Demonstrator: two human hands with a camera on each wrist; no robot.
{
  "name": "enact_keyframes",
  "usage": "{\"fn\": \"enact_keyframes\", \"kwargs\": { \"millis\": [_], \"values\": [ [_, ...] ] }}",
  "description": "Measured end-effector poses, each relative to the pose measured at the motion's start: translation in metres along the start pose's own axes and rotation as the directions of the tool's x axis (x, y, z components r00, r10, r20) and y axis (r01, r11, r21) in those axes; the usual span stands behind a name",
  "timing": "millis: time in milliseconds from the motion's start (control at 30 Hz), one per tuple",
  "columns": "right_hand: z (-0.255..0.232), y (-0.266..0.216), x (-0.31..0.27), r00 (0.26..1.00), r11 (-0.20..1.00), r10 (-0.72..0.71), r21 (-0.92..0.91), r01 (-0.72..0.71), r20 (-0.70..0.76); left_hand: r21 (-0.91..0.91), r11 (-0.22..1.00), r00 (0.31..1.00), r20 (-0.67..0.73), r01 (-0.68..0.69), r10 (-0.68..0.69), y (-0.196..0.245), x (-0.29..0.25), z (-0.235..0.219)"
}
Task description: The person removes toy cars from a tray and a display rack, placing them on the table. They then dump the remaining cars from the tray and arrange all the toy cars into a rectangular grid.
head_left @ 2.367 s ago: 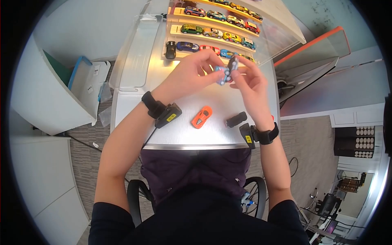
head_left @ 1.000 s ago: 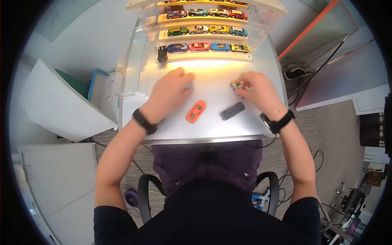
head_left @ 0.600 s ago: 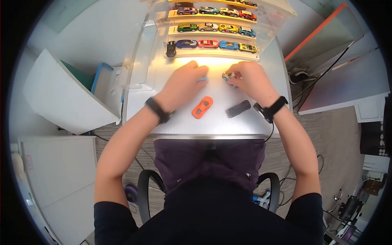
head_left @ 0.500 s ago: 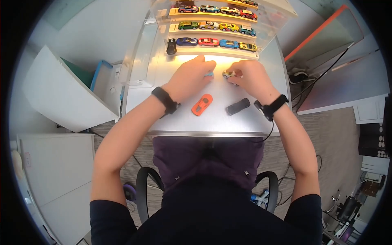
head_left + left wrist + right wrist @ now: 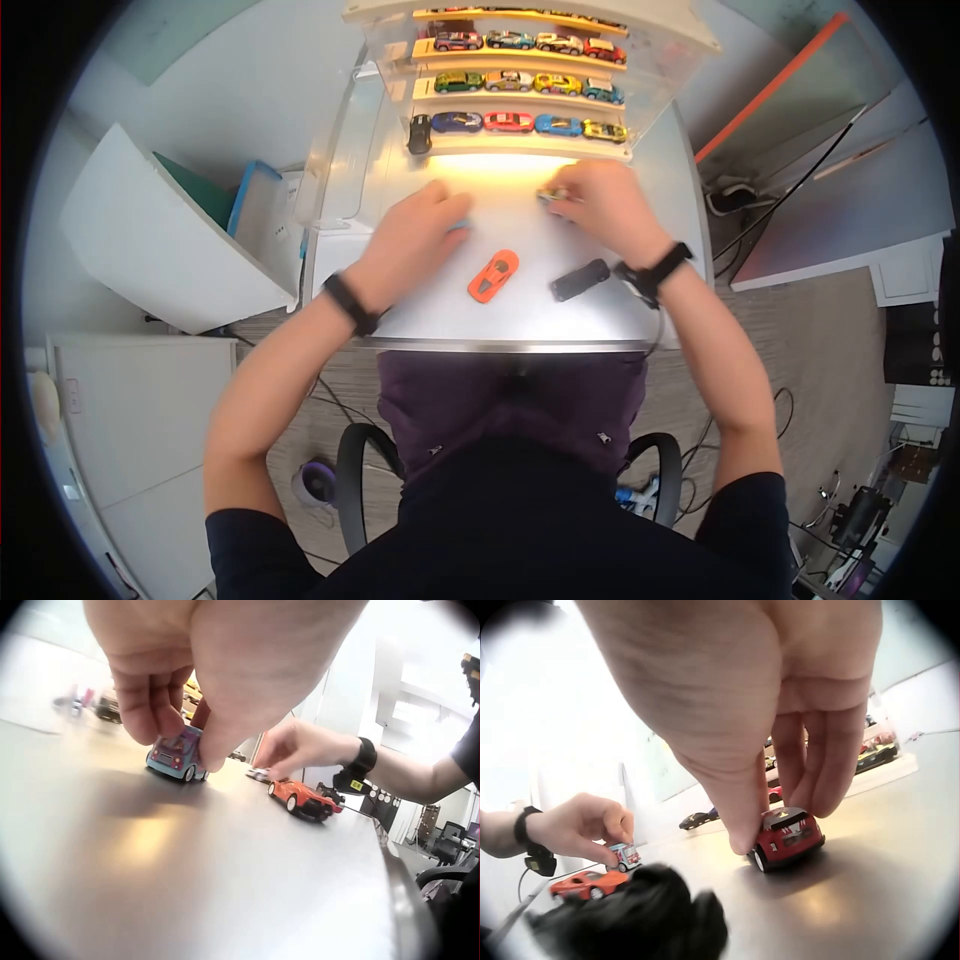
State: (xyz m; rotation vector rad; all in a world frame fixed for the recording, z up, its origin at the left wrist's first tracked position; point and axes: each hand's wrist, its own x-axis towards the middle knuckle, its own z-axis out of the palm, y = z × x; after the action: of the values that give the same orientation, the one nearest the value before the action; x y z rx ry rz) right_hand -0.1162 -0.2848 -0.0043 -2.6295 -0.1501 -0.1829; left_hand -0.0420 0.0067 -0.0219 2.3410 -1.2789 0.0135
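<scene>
Left hand (image 5: 412,236) pinches blue car (image 5: 172,757), right hand (image 5: 602,203) pinches red car (image 5: 789,838); careless nearward sweep could knock orange car (image 5: 493,276) off table's near edge (image 5: 470,346).

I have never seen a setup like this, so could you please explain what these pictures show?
There is no machine here; a person works bare-handed. The wide pictures look down from the head, and the two close ones look out from the left and right wrists. The left hand pinches a light-blue toy car between thumb and fingers; the right hand pinches a toy car with a red rear. On the shiny table, nearer the person, lie an orange toy car and a black object that looks like another car. Beyond, lit display shelves hold rows of toy cars.
</scene>
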Motion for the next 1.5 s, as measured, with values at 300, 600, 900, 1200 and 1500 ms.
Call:
{"fn": "enact_keyframes", "kwargs": {
  "millis": [300, 600, 900, 1200, 1500],
  "values": [
    [-0.030, 0.014, -0.063, 0.999, 0.999, 0.037, 0.004, -0.037, 0.037, 0.002, 1.000, 0.999, 0.027, 0.028, -0.028, -0.002, -0.015, -0.009],
    [-0.009, 0.010, -0.015, 0.999, 0.999, -0.035, 0.019, 0.035, -0.001, 0.032, 0.999, 0.997, 0.064, 0.044, -0.046, -0.005, -0.044, -0.024],
    [-0.026, 0.012, -0.048, 0.995, 0.999, 0.023, -0.031, -0.020, 0.092, 0.021, 1.000, 0.999, 0.033, 0.012, -0.012, -0.006, -0.029, -0.013],
    [-0.010, -0.002, -0.002, 0.997, 0.999, -0.009, -0.038, 0.012, 0.083, -0.023, 1.000, 1.000, 0.002, 0.007, -0.007, -0.011, -0.044, -0.021],
    [-0.032, 0.007, -0.054, 0.992, 0.991, -0.066, -0.107, 0.078, 0.112, -0.018, 0.999, 0.995, 0.096, 0.027, -0.025, -0.013, -0.054, -0.032]
  ]
}}
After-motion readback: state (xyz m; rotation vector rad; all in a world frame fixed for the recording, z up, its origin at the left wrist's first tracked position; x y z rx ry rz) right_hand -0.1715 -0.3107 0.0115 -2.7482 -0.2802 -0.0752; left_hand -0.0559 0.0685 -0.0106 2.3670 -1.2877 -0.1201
